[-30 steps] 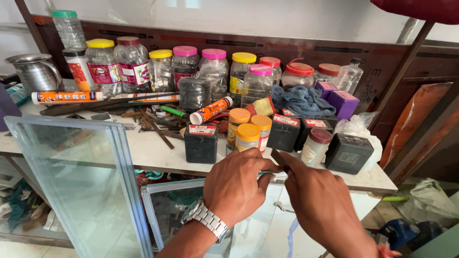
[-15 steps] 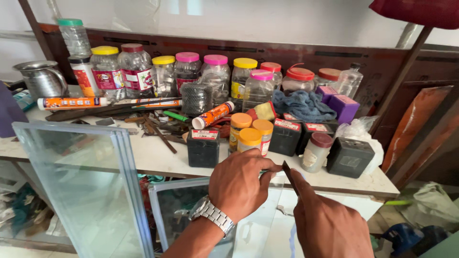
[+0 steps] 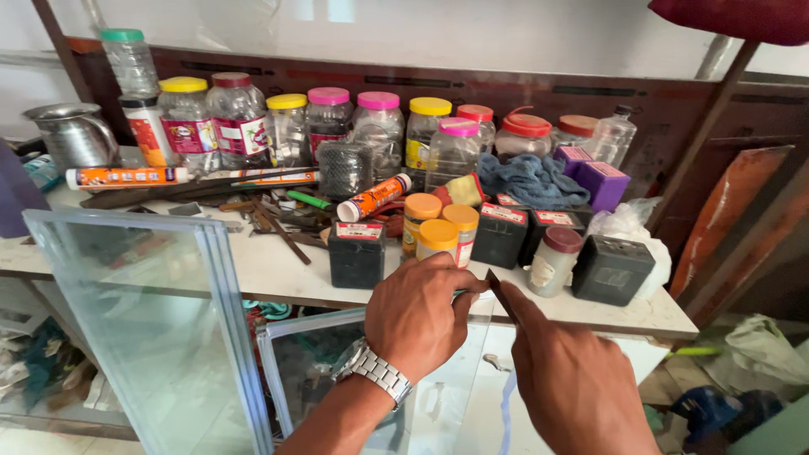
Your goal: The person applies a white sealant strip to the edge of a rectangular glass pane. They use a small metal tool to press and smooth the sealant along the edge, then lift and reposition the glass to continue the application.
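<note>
glass pane (image 3: 371, 371) edge pinched by left hand (image 3: 419, 316), right hand (image 3: 573, 383) holding thin dark blade (image 3: 499, 292).

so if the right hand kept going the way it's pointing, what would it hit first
The right hand points up and forward toward the bench. First in line looks like the small jar with a maroon lid, beside the black box, though depth is hard to judge.

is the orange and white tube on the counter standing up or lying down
Lying down. The orange and white tube rests tilted on its side among the clutter, its white cap end low toward the black box.
</note>
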